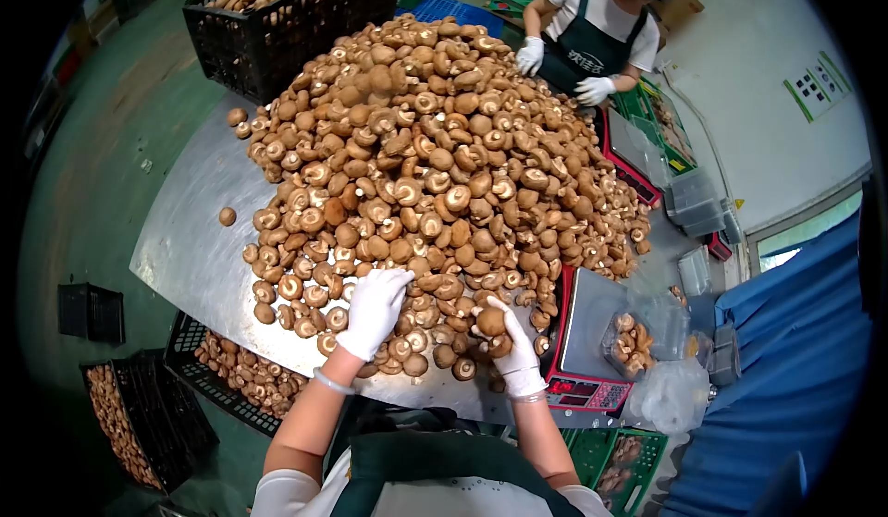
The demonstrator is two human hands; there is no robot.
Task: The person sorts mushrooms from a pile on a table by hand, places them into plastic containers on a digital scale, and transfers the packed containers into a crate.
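Observation:
A large heap of brown mushrooms (416, 147) covers much of a metal table (185, 230). My left hand (375, 306), in a white glove, reaches into the near edge of the heap, its fingertips at the mushrooms; whether it grips one is hidden. My right hand (514, 343), also gloved, is closed round a couple of mushrooms (491, 323) at the near right of the heap. Just right of it stands a red scale (592, 318), with a clear tray of mushrooms (633, 343) on its plate.
Across the table stands a co-worker (597, 31) in white gloves beside a second scale (634, 156). Black crates of mushrooms stand at the upper left (296, 31) and below the table's left edge (199, 350). Clear containers (671, 392) lie at the right.

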